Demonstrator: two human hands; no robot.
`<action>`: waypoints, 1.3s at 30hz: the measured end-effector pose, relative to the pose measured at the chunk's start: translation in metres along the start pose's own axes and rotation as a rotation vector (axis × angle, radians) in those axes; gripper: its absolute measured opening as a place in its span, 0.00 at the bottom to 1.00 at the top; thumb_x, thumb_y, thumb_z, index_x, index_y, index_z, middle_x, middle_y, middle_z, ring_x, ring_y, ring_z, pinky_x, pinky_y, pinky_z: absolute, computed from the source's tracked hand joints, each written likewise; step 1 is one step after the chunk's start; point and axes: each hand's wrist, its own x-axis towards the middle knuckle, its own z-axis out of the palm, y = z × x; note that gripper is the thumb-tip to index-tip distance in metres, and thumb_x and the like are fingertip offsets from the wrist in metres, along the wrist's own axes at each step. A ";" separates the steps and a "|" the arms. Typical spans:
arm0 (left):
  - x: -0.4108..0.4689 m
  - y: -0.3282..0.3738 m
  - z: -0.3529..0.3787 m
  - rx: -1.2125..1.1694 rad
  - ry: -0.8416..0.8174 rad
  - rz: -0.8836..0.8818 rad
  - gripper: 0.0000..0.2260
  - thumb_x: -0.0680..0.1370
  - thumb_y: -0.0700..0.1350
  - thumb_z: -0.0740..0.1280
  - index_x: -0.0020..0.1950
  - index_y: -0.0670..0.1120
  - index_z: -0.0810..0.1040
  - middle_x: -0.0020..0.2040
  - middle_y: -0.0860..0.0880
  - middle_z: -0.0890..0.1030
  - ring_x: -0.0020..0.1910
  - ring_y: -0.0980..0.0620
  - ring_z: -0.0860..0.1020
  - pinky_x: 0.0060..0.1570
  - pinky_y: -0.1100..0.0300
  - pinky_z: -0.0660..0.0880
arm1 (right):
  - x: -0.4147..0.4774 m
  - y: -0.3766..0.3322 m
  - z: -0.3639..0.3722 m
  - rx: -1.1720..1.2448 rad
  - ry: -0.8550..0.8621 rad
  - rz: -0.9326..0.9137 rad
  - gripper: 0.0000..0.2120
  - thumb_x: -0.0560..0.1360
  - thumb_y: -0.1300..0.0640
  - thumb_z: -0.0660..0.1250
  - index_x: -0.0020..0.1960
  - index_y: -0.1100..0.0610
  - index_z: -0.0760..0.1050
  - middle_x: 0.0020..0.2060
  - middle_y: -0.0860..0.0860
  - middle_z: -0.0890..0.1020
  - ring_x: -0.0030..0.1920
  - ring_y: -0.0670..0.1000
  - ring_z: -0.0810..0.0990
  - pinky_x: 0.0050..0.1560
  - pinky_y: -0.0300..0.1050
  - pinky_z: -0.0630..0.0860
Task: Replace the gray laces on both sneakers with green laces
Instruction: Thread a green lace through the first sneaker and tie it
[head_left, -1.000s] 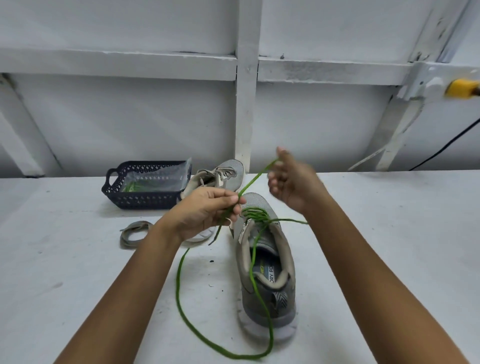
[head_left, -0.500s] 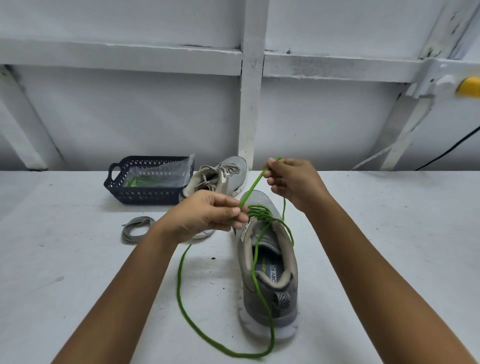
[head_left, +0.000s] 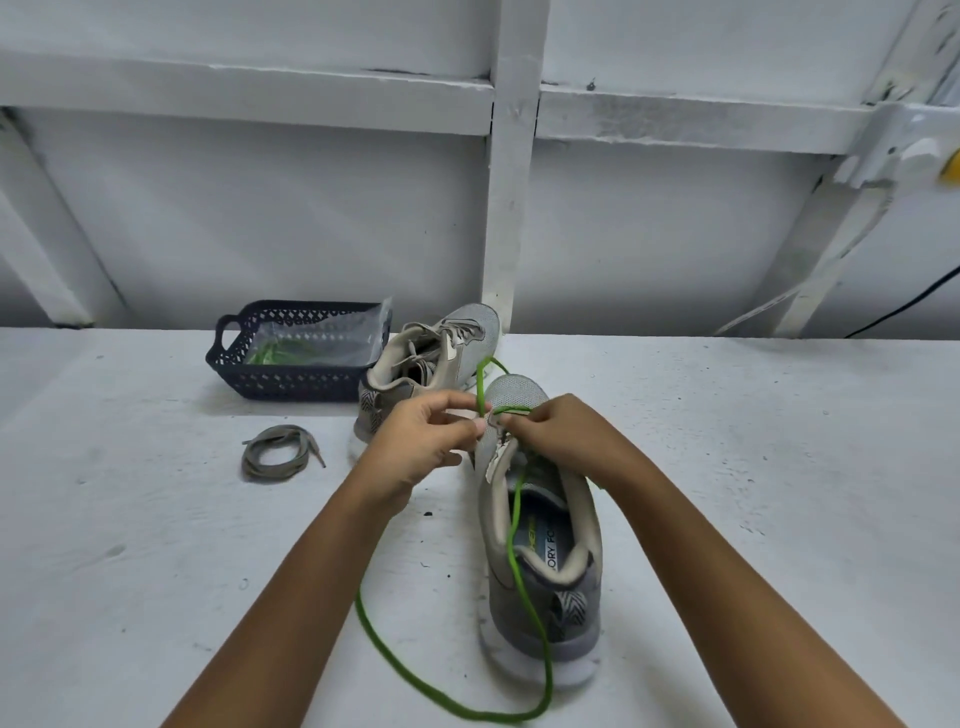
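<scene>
L hand (head_left: 421, 441) & R hand (head_left: 563, 436) both pinch green lace (head_left: 513, 540) at near sneaker (head_left: 571, 551). Gray lace (head_left: 280, 475) coiled at its 9 o'clock.

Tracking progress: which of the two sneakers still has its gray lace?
The far sneaker beside the basket; the near sneaker carries the green lace.

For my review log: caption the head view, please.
Left hand and right hand pinch a green lace over the near sneaker; the far sneaker has gray laces.

Mesh-cloth sneaker (head_left: 540, 525), perforated plastic basket (head_left: 291, 382), rough matt painted table (head_left: 156, 545).
</scene>
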 end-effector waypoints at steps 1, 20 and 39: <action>0.001 -0.003 0.002 -0.007 0.029 0.004 0.07 0.75 0.35 0.68 0.43 0.47 0.79 0.31 0.53 0.79 0.30 0.60 0.76 0.33 0.68 0.72 | 0.001 0.001 0.002 0.054 -0.006 0.015 0.19 0.75 0.46 0.66 0.33 0.60 0.76 0.26 0.52 0.70 0.27 0.48 0.67 0.28 0.39 0.62; 0.012 -0.025 0.026 -0.014 0.165 0.180 0.08 0.73 0.34 0.69 0.39 0.45 0.78 0.34 0.49 0.80 0.34 0.56 0.77 0.44 0.58 0.75 | 0.007 0.020 0.017 0.659 -0.012 0.072 0.11 0.72 0.64 0.69 0.33 0.55 0.81 0.29 0.50 0.82 0.37 0.50 0.79 0.52 0.47 0.76; 0.015 -0.030 0.028 0.282 0.195 0.229 0.10 0.72 0.39 0.72 0.34 0.51 0.78 0.34 0.53 0.78 0.36 0.56 0.76 0.41 0.64 0.72 | 0.008 0.019 0.020 0.605 0.006 0.130 0.10 0.70 0.59 0.67 0.43 0.66 0.81 0.36 0.58 0.81 0.38 0.53 0.77 0.45 0.46 0.72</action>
